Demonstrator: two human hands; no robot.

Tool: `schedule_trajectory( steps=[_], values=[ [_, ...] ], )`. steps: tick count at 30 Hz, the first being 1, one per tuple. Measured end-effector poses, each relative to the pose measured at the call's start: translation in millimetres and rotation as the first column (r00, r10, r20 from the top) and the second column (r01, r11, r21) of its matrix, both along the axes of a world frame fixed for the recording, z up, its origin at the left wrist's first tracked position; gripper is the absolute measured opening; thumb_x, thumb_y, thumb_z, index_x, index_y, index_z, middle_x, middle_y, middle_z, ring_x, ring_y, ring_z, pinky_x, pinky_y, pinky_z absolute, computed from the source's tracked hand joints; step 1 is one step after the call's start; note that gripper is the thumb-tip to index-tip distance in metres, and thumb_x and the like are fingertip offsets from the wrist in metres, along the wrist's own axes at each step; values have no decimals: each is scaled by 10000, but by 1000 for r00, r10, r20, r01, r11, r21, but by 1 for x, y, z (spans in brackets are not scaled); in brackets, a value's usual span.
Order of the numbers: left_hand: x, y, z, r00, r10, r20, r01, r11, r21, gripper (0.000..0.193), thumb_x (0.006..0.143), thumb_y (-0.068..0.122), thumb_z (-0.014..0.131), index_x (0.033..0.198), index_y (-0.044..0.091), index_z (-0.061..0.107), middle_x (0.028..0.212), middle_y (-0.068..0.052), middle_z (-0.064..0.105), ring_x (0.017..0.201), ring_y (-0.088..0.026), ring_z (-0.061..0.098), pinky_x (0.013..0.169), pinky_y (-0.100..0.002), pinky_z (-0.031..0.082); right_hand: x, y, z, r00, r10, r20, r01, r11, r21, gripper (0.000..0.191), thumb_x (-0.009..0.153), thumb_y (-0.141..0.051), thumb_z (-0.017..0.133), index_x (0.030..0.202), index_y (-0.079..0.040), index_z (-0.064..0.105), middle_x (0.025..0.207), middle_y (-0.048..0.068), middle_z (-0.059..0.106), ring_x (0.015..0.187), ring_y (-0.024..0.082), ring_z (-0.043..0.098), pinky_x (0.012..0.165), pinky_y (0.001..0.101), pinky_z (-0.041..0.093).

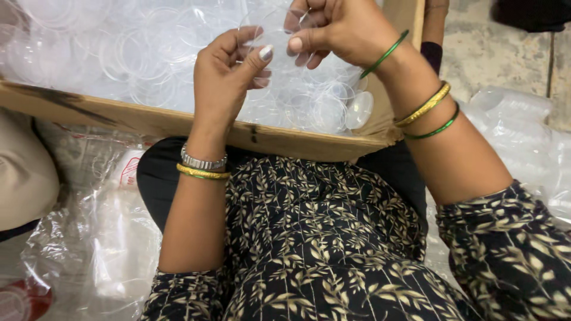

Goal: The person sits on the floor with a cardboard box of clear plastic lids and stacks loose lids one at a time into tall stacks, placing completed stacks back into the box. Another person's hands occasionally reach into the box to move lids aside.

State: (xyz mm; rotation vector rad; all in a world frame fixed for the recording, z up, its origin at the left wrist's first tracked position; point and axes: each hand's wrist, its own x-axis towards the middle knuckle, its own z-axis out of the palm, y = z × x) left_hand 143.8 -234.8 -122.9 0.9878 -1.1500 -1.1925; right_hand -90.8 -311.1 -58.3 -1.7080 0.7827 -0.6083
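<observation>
Crumpled clear plastic bags (101,238) cover the floor at the left, beside the person's lap. Above it sits a cardboard box (178,122) heaped with transparent round lids (148,53). Over the box, the left hand (229,71) pinches the edge of one clear lid (270,32), and the right hand (339,30) grips the same lid from above. More plastic bags (523,137) lie at the right.

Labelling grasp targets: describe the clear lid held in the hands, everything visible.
The clear lid is a thin round disc of transparent plastic, with a raised rim faintly visible. It is held up on a tilt above the cardboard box of similar lids. The left hand pinches its lower left edge with thumb and fingers; the right hand grips its upper right edge. Its far edge blends into the pile behind.
</observation>
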Motion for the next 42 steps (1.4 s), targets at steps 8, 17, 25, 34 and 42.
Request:
schedule_trajectory(
  steps=[8,17,25,34,42],
  values=[
    [5,-2,3,984,160,-78,-156,986,50,151,1010,134,711,1045,-6,666,834,-54,710,647,-107,678,570,-245,607,-3,-28,-41,953,-301,15,300,952,60,149,1027,-127,669,1087,5,701,866,92,753,668,163,742,541,268,603],
    [16,-16,-13,929,286,-236,-269,958,102,151,1028,182,645,1036,39,597,854,-62,665,695,-139,702,602,-302,662,57,-98,-133,374,-362,-853,-172,877,-448,454,853,-399,784,996,31,754,966,245,701,883,383,697,763,467,559],
    [12,-18,0,965,176,-194,-160,982,98,256,1004,99,619,1244,14,599,898,-84,709,720,-141,702,638,-285,654,59,-82,-129,613,-312,-726,387,920,-68,447,771,-419,878,839,3,747,746,155,722,568,259,649,586,399,561],
    [10,-11,3,963,159,-216,-130,981,146,279,1032,188,621,1244,8,602,807,-86,699,661,-163,694,592,-324,645,2,-85,-75,802,-501,-324,513,857,-55,136,843,-42,787,923,36,709,761,74,705,577,153,672,497,323,610],
    [15,-6,-5,952,177,-248,-136,976,173,216,1057,274,569,1099,63,549,872,-105,677,693,-201,711,619,-381,682,-9,-22,-31,939,-329,95,308,933,185,566,956,37,617,1496,-117,545,950,57,698,808,136,723,661,350,681]
  ],
)
